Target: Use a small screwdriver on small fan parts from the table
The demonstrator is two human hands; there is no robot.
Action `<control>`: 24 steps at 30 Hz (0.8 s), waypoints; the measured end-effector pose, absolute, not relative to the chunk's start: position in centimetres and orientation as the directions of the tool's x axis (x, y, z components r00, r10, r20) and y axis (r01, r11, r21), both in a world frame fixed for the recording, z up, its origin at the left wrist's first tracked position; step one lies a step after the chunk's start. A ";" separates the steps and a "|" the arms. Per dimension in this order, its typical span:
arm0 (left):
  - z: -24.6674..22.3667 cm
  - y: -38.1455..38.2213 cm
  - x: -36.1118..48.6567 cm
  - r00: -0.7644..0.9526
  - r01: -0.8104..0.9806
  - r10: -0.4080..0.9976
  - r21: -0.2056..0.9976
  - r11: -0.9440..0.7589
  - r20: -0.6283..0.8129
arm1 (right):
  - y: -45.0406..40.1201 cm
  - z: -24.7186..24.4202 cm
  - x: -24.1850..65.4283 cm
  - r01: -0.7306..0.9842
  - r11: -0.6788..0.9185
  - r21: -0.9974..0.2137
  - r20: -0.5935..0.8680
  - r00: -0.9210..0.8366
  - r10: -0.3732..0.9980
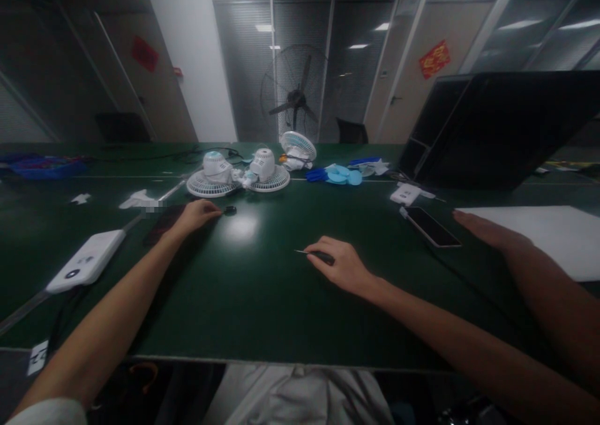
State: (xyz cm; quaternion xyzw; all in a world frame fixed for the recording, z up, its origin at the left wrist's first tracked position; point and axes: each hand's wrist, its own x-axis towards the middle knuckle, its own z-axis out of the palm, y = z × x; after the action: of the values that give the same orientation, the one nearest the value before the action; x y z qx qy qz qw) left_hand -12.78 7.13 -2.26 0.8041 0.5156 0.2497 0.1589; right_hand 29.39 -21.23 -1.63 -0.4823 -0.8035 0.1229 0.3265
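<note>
My left hand (pixel 199 215) rests low over the table with its fingers pinched together. At its fingertips is a small black part (pixel 229 210), too small to make out in detail. In front of me, my right hand (pixel 338 264) is closed round a screwdriver (pixel 323 258). The screwdriver has a dark handle, and its thin metal shaft points left. Under my left forearm lies a dark flat object (pixel 159 226), partly hidden. Beyond my hands sit white fan heads: two lie face down (pixel 210 184) (pixel 269 178), and another (pixel 299 147) is tilted behind them.
A white power strip (pixel 87 262) lies at left. Blue fan blades (pixel 344 175), a white box-like part (pixel 405 193) and a phone (pixel 434 226) are to the right. Another person's arm (pixel 497 234) reaches over white paper (pixel 553 225). A large black screen (pixel 506 131) stands behind.
</note>
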 end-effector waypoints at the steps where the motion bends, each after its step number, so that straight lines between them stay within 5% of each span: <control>1: -2.3 7.1 -12.8 0.345 0.754 0.905 0.502 -0.425 0.247 | -21.2 -1.6 29.4 0.694 0.505 -0.512 0.406 -0.323 0.855; 24: -1.9 5.0 -8.6 0.358 0.724 0.835 0.440 -0.530 0.417 | -21.2 -1.4 29.3 0.690 0.517 -0.506 0.410 -0.335 0.848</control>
State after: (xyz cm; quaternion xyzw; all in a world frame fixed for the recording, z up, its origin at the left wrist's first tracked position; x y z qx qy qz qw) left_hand -8.62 5.01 -1.91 0.8191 0.4760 0.3071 0.0903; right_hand 29.32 -21.21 -1.44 -0.4761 -0.8078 0.1216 0.3255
